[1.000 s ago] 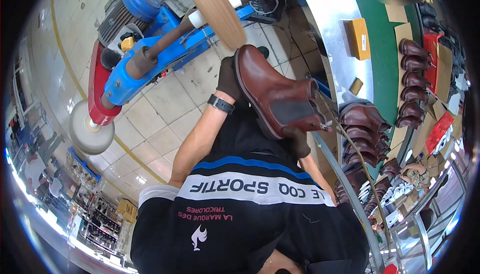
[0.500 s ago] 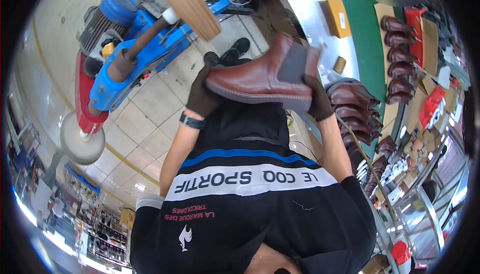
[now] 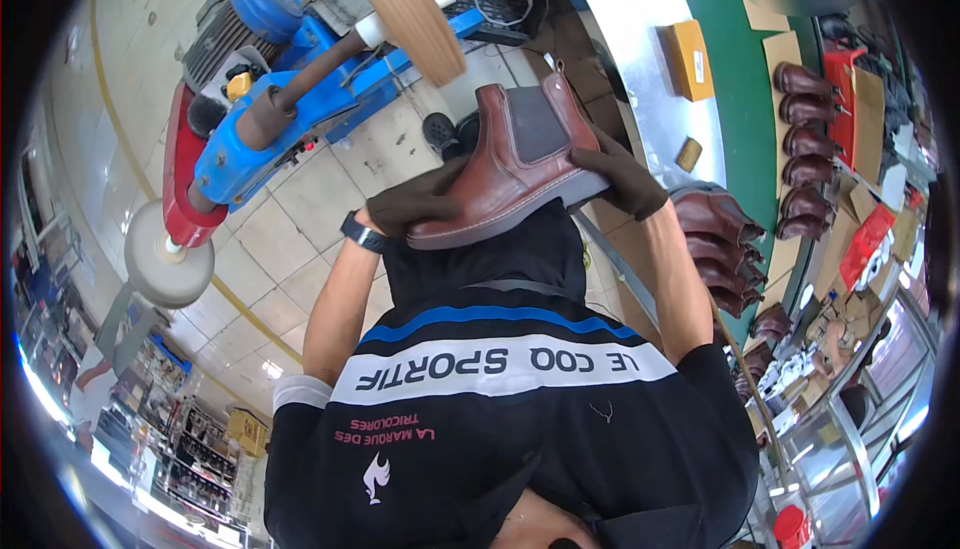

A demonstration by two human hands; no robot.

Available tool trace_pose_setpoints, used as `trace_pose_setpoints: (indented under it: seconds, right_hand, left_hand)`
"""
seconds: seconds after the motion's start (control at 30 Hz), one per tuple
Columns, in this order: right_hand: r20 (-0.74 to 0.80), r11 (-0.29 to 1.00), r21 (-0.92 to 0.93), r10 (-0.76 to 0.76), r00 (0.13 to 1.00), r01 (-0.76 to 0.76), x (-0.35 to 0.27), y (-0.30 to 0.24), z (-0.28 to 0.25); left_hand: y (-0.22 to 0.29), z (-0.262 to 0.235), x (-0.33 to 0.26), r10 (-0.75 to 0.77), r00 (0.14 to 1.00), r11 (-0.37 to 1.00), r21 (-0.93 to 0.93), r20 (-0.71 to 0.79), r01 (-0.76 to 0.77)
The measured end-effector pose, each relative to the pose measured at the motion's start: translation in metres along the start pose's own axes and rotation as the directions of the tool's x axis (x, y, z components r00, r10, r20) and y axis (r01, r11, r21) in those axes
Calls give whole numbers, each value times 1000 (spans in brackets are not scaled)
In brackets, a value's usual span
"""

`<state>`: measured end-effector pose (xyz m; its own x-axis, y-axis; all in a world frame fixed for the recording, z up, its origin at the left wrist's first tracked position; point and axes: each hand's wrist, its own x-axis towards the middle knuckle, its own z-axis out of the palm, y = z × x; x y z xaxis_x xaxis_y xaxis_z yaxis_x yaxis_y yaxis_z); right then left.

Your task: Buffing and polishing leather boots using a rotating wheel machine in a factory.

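Observation:
A brown leather ankle boot (image 3: 500, 184) with a dark elastic side panel is held up in front of my body, its toe to the left and its heel to the right. My left hand (image 3: 418, 199), in a dark glove, grips the toe end, fingers over the upper. At the heel end my right hand (image 3: 622, 171), gloved alike, closes around the back of the boot. The boot's opening tips up and away, its pull tab standing at the back. The sole edge with its light stitching faces me. My fingers under the sole are hidden.
A blue machine (image 3: 245, 144) stands left, with a tan buffing wheel (image 3: 408, 14) just beyond the boot and a pale wheel (image 3: 170, 264) at its near end. On the right, a green-topped bench (image 3: 735, 79) carries brown boots (image 3: 715, 239) and a yellow box (image 3: 688, 59).
The boot has turned so its toe points lower and its heel is raised, and its opening now leans farther away. Both hands have shifted with it, the left one lower over the toe.

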<state>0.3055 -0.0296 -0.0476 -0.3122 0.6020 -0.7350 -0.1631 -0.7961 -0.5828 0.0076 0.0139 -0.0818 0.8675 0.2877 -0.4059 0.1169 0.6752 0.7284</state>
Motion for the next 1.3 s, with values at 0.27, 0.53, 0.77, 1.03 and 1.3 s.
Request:
trace_pose_setpoints:
  seconds: [0.27,0.53,0.77,1.03,1.3]
  right_hand:
    - [-25,841,478,302,953,-254,70,11,30]
    - [-91,925,360,160,983,-117,80,-17,39]
    - [-94,808,543,327,940,-227,58,-2,39]
    - [-77,896,438,123,989,-77,37,-31,42]
    - [-288,945,299,224,931,-135,47,-25,43]
  left_hand:
    - [-11,-33,-25,53,598,981,-71,-800,-181]
    - [2,-40,-24,504,299,861,499,-810,-100]
    - [-3,-19,-15,356,368,925,381,-859,-4]
    - [30,-11,-28,531,312,836,547,-788,-40]
    - [0,-21,4,530,159,842,539,-833,17]
